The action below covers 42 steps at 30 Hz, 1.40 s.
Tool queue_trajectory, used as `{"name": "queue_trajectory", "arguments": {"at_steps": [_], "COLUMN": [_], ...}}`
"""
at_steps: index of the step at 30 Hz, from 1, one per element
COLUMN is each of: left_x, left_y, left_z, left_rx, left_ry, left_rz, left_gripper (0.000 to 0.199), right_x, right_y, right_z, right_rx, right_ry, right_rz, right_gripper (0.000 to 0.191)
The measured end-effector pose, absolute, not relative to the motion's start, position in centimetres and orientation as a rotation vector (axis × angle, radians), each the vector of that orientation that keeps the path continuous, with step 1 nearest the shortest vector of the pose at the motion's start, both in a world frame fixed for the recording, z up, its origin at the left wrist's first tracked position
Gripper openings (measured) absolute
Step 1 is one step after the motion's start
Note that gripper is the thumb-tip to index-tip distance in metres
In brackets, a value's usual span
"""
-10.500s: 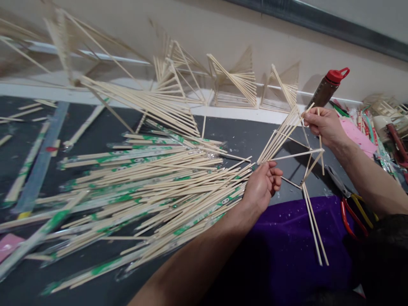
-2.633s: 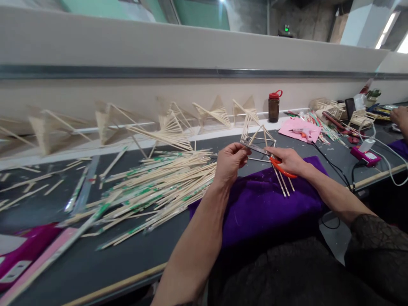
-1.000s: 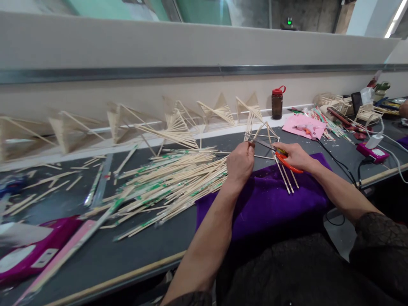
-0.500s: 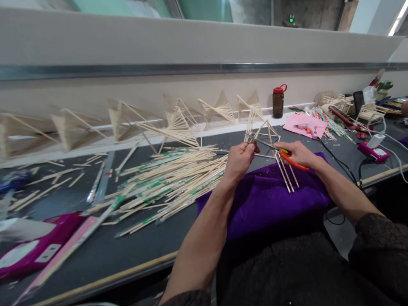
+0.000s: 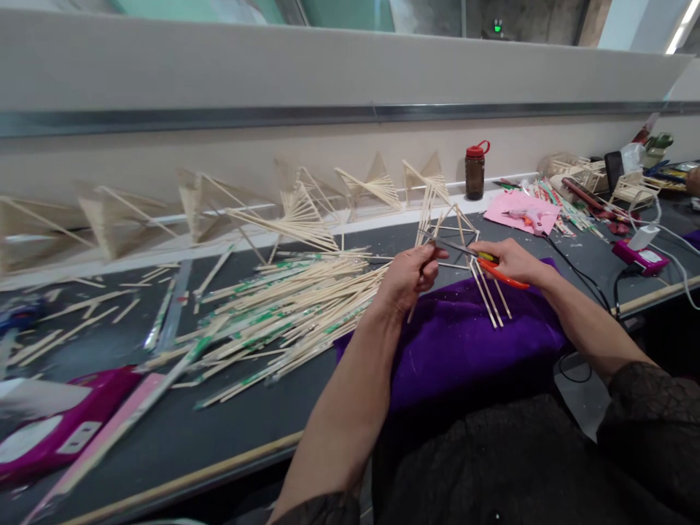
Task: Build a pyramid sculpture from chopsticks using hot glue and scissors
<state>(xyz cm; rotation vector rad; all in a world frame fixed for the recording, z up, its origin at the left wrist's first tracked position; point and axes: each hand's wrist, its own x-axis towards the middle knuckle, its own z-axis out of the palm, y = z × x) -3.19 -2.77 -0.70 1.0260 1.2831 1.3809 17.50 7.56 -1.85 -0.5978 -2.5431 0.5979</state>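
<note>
My left hand (image 5: pixel 411 275) is closed, thumb against fingers, around a thin wooden stick (image 5: pixel 412 312) whose lower end shows beneath the palm. My right hand (image 5: pixel 517 262) grips scissors (image 5: pixel 500 274) with orange and yellow handles. Their metal blades point left and reach the left fingertips; whether they touch the stick I cannot tell. Just behind and between the hands stands a small frame of wooden sticks (image 5: pixel 462 227), with several sticks (image 5: pixel 491 295) slanting toward me over a purple cloth (image 5: pixel 470 357).
Left of my hands lies a large pile of wooden sticks (image 5: pixel 295 306), some in green-printed wrappers. Twisted stick models (image 5: pixel 372 186) line the wall. A brown bottle (image 5: pixel 475 175) with a red lid, a pink glue gun (image 5: pixel 528 215) and a magenta power strip (image 5: pixel 639 257) are to the right.
The left fingers have shifted slightly, and the lower end of the stick now shows below that hand. The scissors stay almost in place. The view has moved a little.
</note>
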Motion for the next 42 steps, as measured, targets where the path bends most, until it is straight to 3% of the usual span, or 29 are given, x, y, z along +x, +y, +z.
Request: {"name": "queue_trajectory", "arguments": {"at_steps": [4, 10, 16, 21, 30, 34, 42], "left_x": [-2.9, -2.3, -3.4, -3.7, -3.8, -3.6, -3.0], "left_y": [-2.5, -2.8, -2.8, -2.8, -3.3, -3.0, -2.7], "left_z": [-1.5, -1.5, -1.1, -1.2, -0.1, -0.6, -1.5], "left_rx": [1.599, 1.791, 1.858, 1.487, 0.911, 0.953, 1.640], "left_ry": [1.979, 2.646, 2.258, 1.682, 1.088, 1.213, 2.029], "left_rz": [1.455, 0.981, 1.211, 1.435, 1.260, 1.310, 1.700], "left_gripper": [0.026, 0.035, 0.035, 0.034, 0.033, 0.030, 0.006], "right_x": [16.9, 16.6, 17.3, 17.8, 18.1, 17.8, 16.8], "right_y": [7.5, 7.4, 8.1, 8.1, 7.7, 7.9, 7.7], "right_z": [-2.3, -2.8, -2.6, -1.9, -1.3, -1.6, -2.7], "right_rx": [-0.681, -0.684, -0.605, -0.608, -0.561, -0.623, -0.678], "right_ry": [-2.517, -2.536, -2.575, -2.596, -2.592, -2.592, -2.537], "right_rz": [0.512, 0.512, 0.569, 0.565, 0.583, 0.523, 0.505], "right_gripper": [0.038, 0.038, 0.040, 0.043, 0.042, 0.041, 0.038]}}
